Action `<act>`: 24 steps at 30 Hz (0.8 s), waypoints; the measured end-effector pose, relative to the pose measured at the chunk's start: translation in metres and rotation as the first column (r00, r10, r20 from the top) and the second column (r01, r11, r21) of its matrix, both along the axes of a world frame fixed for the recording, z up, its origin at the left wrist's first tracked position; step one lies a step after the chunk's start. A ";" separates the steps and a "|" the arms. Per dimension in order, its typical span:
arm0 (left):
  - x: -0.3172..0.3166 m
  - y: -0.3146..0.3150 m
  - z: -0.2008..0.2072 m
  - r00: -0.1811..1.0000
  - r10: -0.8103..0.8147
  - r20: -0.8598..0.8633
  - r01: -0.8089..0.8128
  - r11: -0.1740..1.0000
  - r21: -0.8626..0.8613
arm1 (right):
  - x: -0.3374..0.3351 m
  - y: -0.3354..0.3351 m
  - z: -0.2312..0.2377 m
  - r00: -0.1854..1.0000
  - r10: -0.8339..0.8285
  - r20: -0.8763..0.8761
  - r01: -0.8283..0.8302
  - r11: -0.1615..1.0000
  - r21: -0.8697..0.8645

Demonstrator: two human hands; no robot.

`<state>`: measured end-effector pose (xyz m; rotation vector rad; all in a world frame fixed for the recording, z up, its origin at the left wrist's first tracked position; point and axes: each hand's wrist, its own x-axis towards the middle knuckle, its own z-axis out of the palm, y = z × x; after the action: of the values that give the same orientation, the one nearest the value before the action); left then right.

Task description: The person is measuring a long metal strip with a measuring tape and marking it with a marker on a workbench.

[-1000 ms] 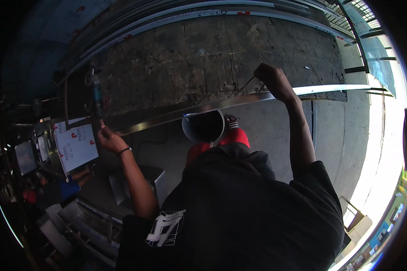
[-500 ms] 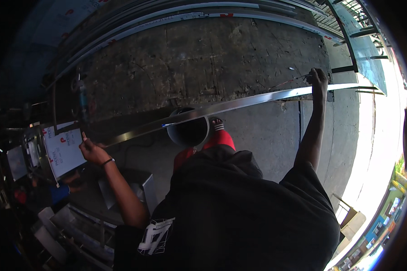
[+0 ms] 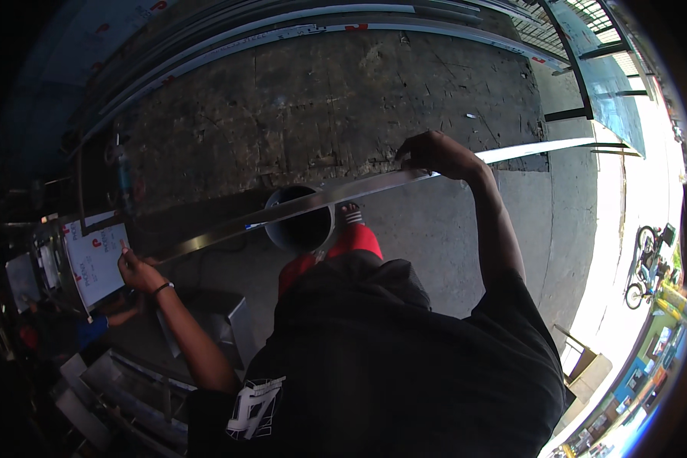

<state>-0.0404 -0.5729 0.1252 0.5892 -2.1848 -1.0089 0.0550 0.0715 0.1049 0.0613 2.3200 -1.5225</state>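
A long, shiny metal strip (image 3: pixel 298 204) slants across in front of me, up along the near edge of the dark, scarred workbench (image 3: pixel 328 91). My left hand (image 3: pixel 139 272), with a dark band at its wrist, is closed at the strip's left end. My right hand (image 3: pixel 441 156) is over the strip right of its middle, its fingers bent down toward the bench edge. Those fingertips are in shadow, and what they hold is hidden. A small blue mark (image 3: pixel 256 226) shows at the strip's lower edge.
Long metal profiles (image 3: pixel 275 37) lie along the bench's far side. Below the strip stands a round, hollow grey container (image 3: pixel 273 235), near my foot. A metal box (image 3: pixel 244 324) and a film-covered panel (image 3: pixel 95 256) are at left, near another person (image 3: pixel 91 330). Motorcycles (image 3: pixel 645 263) stand outside at right.
My right hand has moved left along the strip from near its right end, fingers now bent downward. The thin reddish line beside it is gone from sight. My left hand stays at the left end.
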 end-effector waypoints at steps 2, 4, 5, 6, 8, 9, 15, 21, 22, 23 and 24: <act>0.001 0.001 0.000 1.000 -0.025 -0.016 0.025 1.000 0.013 | -0.010 0.005 -0.001 0.950 0.311 -0.033 -0.301 0.937 0.175; 0.005 0.003 0.004 0.999 -0.028 -0.021 0.029 0.999 0.026 | -0.016 0.007 0.003 0.936 0.352 -0.016 -0.345 0.927 0.149; 0.007 0.005 0.006 0.999 -0.032 -0.027 0.034 0.999 0.039 | -0.018 0.007 0.005 0.920 0.392 -0.002 -0.388 0.913 0.121; 0.007 0.004 0.006 0.999 -0.029 -0.027 0.030 0.999 0.036 | -0.018 0.008 0.002 0.919 0.395 -0.003 -0.392 0.912 0.119; 0.007 0.002 0.006 0.997 -0.047 -0.060 0.049 0.998 0.037 | -0.019 0.010 -0.004 0.889 0.449 -0.088 -0.438 0.891 0.122; 0.008 0.001 0.006 0.997 -0.044 -0.061 0.046 0.998 0.035 | -0.020 0.012 -0.006 0.887 0.452 -0.090 -0.441 0.889 0.120; 0.011 -0.025 0.007 0.996 -0.058 -0.062 0.060 0.997 0.042 | -0.033 0.025 -0.034 0.744 0.584 -0.325 -0.617 0.787 0.002; 0.011 0.025 0.032 0.991 0.020 -0.134 -0.006 0.994 0.107 | -0.034 0.031 -0.044 0.798 0.579 -0.169 -0.595 0.801 -0.066; 0.013 0.028 0.037 0.984 0.020 -0.178 0.000 0.994 0.113 | -0.036 0.029 -0.050 0.749 0.600 -0.281 -0.630 0.776 -0.024; 0.013 0.032 0.041 0.975 0.019 -0.222 0.007 0.993 0.119 | -0.037 0.029 -0.056 0.688 0.614 -0.386 -0.658 0.752 0.023; 0.014 0.036 0.045 0.975 0.019 -0.221 0.008 0.993 0.120 | -0.035 0.031 -0.060 0.689 0.614 -0.385 -0.658 0.753 0.024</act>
<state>-0.0264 -0.5373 0.1700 0.5103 -1.9362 -1.1517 0.0202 0.1026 0.0452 -1.0539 2.1351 -1.3505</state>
